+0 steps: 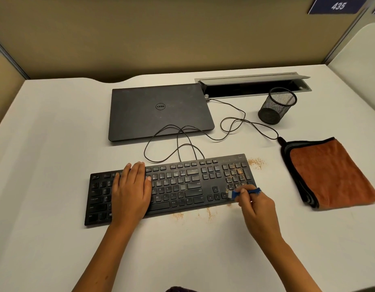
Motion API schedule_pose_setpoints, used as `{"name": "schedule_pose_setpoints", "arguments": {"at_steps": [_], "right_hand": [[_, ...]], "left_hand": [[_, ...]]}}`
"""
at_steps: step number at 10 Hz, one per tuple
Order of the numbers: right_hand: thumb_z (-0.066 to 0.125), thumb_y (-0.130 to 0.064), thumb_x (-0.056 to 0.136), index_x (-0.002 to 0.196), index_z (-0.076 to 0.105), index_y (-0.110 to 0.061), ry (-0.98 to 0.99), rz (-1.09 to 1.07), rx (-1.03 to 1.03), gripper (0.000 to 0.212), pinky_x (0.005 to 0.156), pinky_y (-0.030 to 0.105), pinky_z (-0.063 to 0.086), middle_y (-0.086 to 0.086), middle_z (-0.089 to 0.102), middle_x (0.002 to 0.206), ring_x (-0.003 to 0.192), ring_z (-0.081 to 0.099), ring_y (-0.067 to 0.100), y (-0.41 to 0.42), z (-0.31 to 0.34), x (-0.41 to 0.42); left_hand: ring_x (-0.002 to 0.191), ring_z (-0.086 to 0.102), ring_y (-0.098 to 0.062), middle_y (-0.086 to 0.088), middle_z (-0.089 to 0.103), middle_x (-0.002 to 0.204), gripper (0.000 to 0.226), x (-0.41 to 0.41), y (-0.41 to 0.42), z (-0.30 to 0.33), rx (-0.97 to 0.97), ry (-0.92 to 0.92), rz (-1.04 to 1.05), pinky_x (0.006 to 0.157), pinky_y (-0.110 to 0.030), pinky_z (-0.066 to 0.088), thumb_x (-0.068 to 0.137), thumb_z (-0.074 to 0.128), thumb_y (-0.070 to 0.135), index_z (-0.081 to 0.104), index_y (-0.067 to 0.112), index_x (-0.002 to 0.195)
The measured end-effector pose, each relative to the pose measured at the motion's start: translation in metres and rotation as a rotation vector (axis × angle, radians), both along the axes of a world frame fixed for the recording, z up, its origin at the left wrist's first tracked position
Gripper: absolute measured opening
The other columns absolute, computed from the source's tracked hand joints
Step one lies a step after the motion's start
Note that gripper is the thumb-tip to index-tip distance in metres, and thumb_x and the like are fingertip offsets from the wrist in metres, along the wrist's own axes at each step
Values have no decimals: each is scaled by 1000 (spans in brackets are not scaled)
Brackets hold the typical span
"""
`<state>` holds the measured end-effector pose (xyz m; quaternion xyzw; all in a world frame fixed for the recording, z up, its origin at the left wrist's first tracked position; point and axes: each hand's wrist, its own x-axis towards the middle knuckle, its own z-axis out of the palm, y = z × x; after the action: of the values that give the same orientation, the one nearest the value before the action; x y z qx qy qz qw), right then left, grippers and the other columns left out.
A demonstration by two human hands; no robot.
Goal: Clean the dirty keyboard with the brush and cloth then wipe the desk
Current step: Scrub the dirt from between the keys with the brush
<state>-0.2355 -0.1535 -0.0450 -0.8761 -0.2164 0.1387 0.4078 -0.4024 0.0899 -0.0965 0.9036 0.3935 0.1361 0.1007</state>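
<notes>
A black keyboard [182, 184] lies across the white desk [56, 123], with brown crumbs on its number pad at the right end. My left hand [131, 190] rests flat on the keyboard's left half, fingers straight. My right hand [256, 209] grips a small blue brush [237, 193], whose pale bristles touch the lower right corner of the keyboard. More brown crumbs [256, 163] lie on the desk beside the keyboard's top right corner and along its front edge. A folded orange cloth [330, 175] with a dark border lies on the desk at the right.
A shut dark laptop [159, 112] lies behind the keyboard, with a thin black cable [233, 121] looping over it and the desk. A black mesh pen cup [276, 106] stands at the back right, before an open grey cable tray [254, 85]. Beige partition walls enclose the desk.
</notes>
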Motion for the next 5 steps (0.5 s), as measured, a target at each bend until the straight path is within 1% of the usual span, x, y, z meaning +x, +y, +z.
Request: {"name": "schedule_pose_setpoints", "arguments": {"at_steps": [1,2,3,4,5], "right_hand": [[47,-18,96,94,61,-24,67,65,23,16,65,10,45,-6,66,81,78,63,9,2,-1,0],[47,-18,96,82,63,-17,18,34,-44,21,57,10,41,-1,64,73,69,61,14,3,-3,2],[48,-16,96,79,61,-12,-63,-34,7,21,51,13,43,1,63,72,65,59,15,6,0,4],[49,-17,95,96,63,-19,-4,17,79,14,60,10,48,-5,65,81,76,62,8,8,2,2],[50,-18,95,90,62,-19,-26,103,-2,13,58,15,47,-5,63,74,70,61,11,9,-1,-4]], "left_hand": [[137,42,-29,-10,54,141,58,-2,1,-1,0,-3,2,111,-51,30,99,25,40,51,8,140],[136,42,-29,-10,54,141,58,-2,0,0,2,-3,1,111,-51,30,99,25,40,51,8,140],[136,43,-29,-9,54,140,58,-2,-1,0,3,-2,-1,111,-51,30,98,25,40,51,8,139],[136,43,-29,-9,55,140,58,-1,0,0,3,0,0,111,-51,30,98,25,40,52,8,139],[136,43,-30,-10,55,140,58,-1,0,0,1,-2,-1,111,-52,30,98,25,40,52,8,139]]}}
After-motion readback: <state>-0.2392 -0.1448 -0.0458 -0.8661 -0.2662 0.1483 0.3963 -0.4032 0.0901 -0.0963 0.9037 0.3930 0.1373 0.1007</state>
